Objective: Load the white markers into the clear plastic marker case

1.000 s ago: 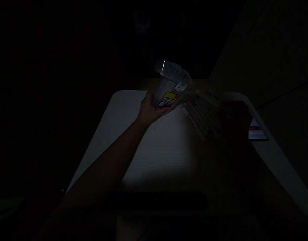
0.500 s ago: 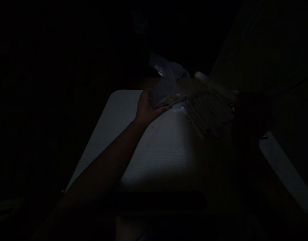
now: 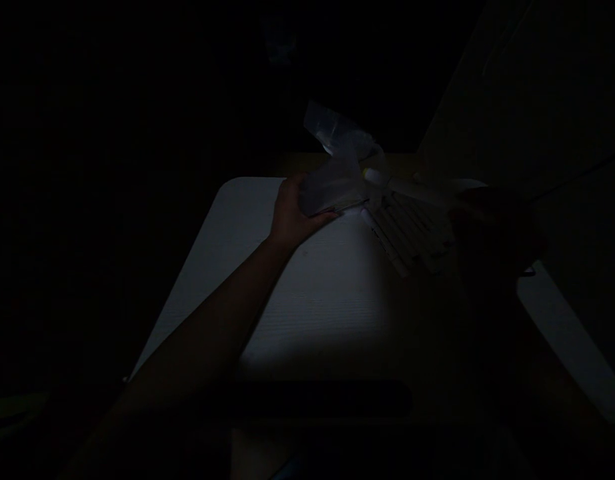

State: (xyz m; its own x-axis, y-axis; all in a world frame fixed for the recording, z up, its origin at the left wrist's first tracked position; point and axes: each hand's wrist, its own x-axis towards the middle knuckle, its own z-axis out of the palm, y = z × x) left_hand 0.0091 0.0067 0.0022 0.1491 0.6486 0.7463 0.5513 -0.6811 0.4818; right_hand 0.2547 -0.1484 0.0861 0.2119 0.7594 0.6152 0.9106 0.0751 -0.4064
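My left hand (image 3: 291, 217) is closed around the near end of a clear plastic bag (image 3: 332, 183) at the far side of the table. The bag's crumpled upper part stands up and its mouth faces right. In deep shadow on the right, my right hand (image 3: 492, 227) grips a pale marker (image 3: 417, 190) with a yellow end. That yellow end points left and is at the bag's mouth; whether it is inside I cannot tell. Several more pale markers (image 3: 392, 240) lie side by side on the table beneath it, between the hands.
The white table (image 3: 312, 287) has rounded corners, and shadow covers its right and near parts. A thin dark cable (image 3: 577, 175) runs at the right. The room around is almost black. Something green (image 3: 17, 403) shows at the lower left.
My right hand has brought the marker left and down, so its yellow end is now at the bag. The bag has tilted slightly, hiding its yellow label. My left hand has hardly moved.
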